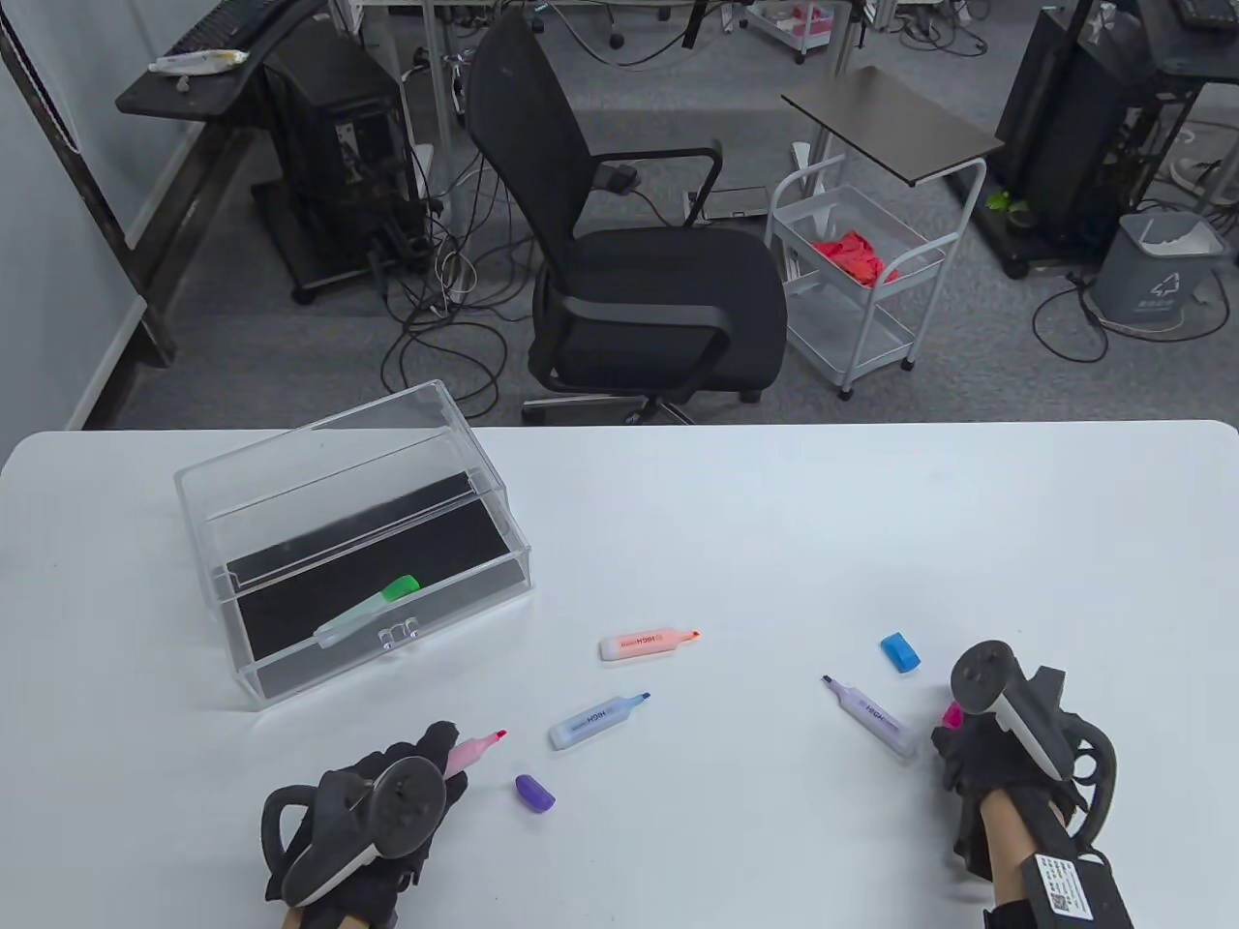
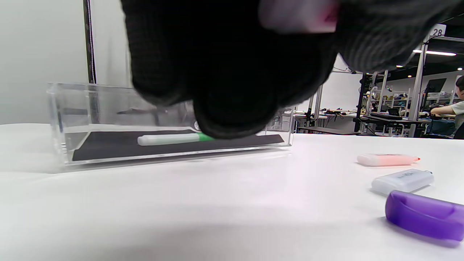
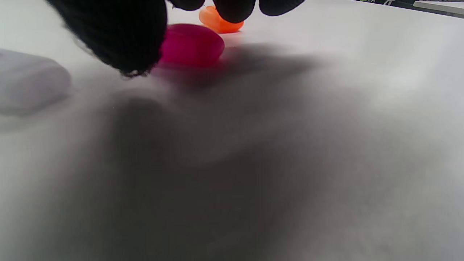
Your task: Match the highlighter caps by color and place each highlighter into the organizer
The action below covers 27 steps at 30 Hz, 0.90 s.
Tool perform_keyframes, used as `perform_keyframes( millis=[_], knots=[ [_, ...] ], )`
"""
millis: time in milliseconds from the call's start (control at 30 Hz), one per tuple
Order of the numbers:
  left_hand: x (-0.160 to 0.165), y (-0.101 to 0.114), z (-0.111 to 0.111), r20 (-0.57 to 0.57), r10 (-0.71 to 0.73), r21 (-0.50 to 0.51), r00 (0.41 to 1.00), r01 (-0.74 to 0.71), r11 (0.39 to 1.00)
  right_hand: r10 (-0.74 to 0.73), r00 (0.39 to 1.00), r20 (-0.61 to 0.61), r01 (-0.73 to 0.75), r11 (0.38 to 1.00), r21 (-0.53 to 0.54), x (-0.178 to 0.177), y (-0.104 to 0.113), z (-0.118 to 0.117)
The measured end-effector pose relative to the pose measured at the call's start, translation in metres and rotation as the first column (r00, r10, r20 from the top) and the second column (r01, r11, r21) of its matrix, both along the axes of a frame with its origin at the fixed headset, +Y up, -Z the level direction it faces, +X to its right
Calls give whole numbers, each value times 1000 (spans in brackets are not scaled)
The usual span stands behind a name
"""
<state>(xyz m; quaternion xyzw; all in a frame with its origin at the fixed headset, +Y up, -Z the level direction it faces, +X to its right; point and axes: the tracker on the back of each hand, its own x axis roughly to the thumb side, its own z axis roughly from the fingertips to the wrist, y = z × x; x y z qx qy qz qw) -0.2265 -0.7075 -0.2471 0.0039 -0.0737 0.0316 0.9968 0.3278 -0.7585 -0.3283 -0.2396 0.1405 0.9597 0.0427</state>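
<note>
Left hand (image 1: 387, 813) grips pink highlighter (image 1: 476, 750), right hand (image 1: 1007, 764) over pink cap (image 3: 190, 45), grip unclear

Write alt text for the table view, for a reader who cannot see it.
Two gloved hands work at a white table: the left hand holds an uncapped pink highlighter, and the right hand is at a pink cap. A clear organizer holds a capped green highlighter; orange, blue and purple highlighters lie uncapped, with loose purple and blue caps.
</note>
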Motion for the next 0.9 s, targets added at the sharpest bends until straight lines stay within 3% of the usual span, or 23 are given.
perform_keyframes(
  millis=[133,500,700,900],
  knots=[
    [-2,-1,-1,-8,0,-6,1000,0,1000,-31,999,27,32,999,-3,6,-5,-3],
    [-2,-1,-1,-2,-6,-14,1000,6,1000,67,998,-7,-67,997,30,-2,-5,-2],
    [0,0,-1,8,-8,-25,1000,9,1000,103,992,-67,-93,986,138,-12,13,8],
    [6,-1,1,29,-17,-25,999,17,1000,59,980,-189,-16,975,222,-40,35,19]
  ],
)
